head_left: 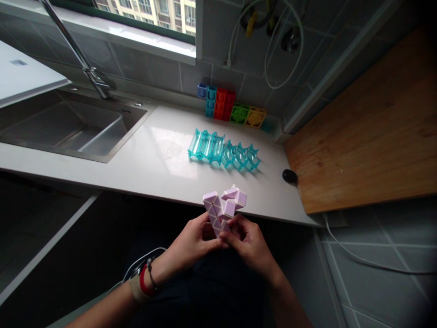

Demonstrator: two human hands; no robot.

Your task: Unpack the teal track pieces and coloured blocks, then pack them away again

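pinched low, column leaning up-left

the fingers of my left hand (193,238) and right hand (251,242) are closed on the foot of the lilac puzzle (214,212), lower centre of the frame. its straight column's long axis runs up and slightly left from them, nearer my left hand; the bent part juts upper right, by the table (164,180) edge.
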